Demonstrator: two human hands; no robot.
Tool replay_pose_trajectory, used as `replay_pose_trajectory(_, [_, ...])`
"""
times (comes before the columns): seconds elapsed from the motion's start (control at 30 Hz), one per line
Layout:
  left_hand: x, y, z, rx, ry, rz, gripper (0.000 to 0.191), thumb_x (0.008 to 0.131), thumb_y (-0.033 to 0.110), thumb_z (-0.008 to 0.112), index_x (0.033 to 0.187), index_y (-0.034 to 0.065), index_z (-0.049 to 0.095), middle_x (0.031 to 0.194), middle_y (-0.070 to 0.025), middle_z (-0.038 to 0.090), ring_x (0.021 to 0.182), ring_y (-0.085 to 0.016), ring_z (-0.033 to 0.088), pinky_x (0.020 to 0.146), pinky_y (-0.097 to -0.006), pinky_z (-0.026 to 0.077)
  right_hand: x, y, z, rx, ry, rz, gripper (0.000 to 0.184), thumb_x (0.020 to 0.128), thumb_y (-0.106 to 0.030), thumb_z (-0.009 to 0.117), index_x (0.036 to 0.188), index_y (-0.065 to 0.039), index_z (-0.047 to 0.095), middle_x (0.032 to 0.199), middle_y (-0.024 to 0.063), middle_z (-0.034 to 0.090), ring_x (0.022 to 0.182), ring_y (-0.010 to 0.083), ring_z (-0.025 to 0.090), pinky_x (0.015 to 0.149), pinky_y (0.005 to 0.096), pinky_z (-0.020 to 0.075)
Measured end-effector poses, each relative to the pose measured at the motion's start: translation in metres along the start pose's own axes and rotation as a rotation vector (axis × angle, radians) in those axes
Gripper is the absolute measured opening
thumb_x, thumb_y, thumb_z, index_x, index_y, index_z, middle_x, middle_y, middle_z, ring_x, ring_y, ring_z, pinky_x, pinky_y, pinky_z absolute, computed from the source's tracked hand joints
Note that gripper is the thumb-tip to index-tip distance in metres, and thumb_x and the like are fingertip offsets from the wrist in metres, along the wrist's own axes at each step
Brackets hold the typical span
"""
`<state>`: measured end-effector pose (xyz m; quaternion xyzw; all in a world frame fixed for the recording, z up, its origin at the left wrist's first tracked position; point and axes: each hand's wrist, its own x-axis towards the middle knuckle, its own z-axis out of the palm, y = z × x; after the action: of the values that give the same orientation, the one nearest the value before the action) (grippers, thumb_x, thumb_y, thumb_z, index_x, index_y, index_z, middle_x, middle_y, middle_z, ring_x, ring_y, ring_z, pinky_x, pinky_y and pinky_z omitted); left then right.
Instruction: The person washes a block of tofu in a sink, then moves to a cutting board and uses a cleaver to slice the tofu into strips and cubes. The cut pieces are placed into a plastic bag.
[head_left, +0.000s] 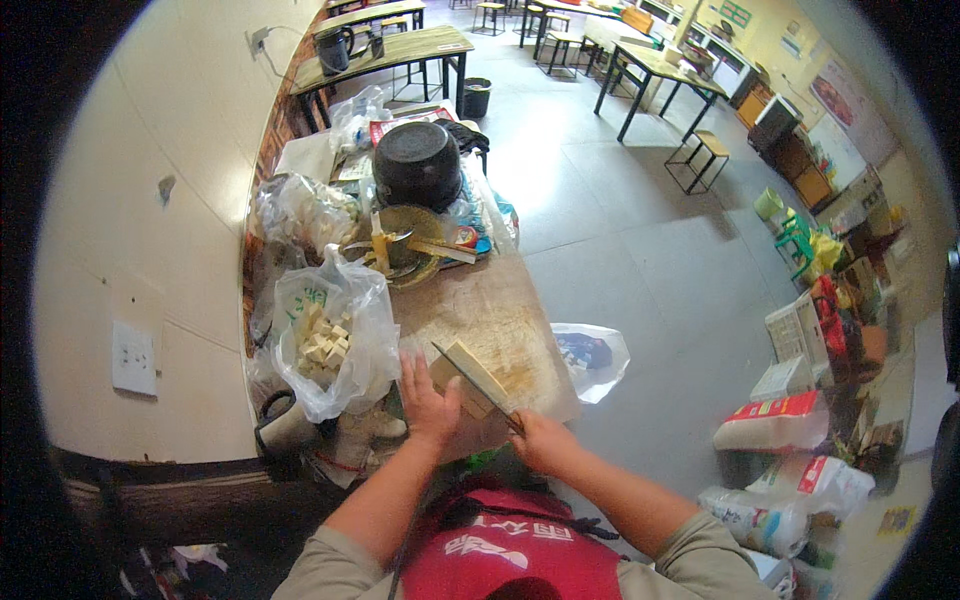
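Note:
My right hand (544, 442) grips the handle of a kitchen knife (482, 381), whose blade lies along a pale tofu-like block (474, 358). A larger part of the block shows on the blade's near left side. My left hand (431, 401) is spread with fingers apart, its thumb beside the block; whether it presses on the block is hard to tell. Under the block is a worn cutting board (495, 300). To the left, an opened plastic bag (375, 307) contains pale cut cubes (326, 341).
Behind the board are a bowl (427, 274) with utensils, an upturned dark pot (417, 161) and another plastic bag (300, 210). A wall (180, 225) borders the left side. A white bag (611, 360) sits right of the board; a mug-like container (289, 431) is at lower left.

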<state>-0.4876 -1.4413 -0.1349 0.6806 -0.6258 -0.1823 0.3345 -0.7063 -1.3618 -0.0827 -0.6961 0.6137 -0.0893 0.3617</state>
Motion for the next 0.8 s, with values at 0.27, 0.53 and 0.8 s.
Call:
replay_pose_trajectory(0.27, [0.098,0.088,-0.015,0.648,-0.734,0.461,0.05,0.073,0.037,0.088,0.113,0.0098,0.076,0.108,-0.0151,0.076,0.111,-0.034,0.069,0.105,-0.0493,0.047,0.001,0.001,-0.001,0.01,-0.031,0.084,0.037,0.094,-0.027,0.065,0.113,0.003,0.057,0.107,0.0297,0.069,0.105,0.0469,0.066,0.092,0.0541,0.0532])
replay_pose_trajectory(0.53, [0.115,0.114,0.003,0.869,-1.018,0.432,0.037,0.074,0.035,0.088,0.096,0.0068,0.08,0.104,-0.0157,0.077,0.096,-0.033,0.075,0.081,-0.0444,0.059,-0.008,-0.016,-0.012,0.036,-0.005,0.161,0.036,0.093,-0.029,0.066,0.115,-0.002,0.06,0.106,0.0269,0.071,0.102,0.0453,0.068,0.09,0.055,0.053])
replay_pose_trajectory(0.8, [0.141,0.178,-0.069,0.196,-0.502,0.663,0.04,0.087,0.029,0.078,0.115,0.0026,0.073,0.11,-0.0195,0.074,0.1,-0.036,0.072,0.086,-0.0441,0.058,-0.043,-0.038,-0.06,0.207,0.027,0.046,0.037,0.093,-0.03,0.065,0.121,-0.005,0.063,0.109,0.0244,0.07,0.104,0.0449,0.067,0.091,0.0527,0.0529])
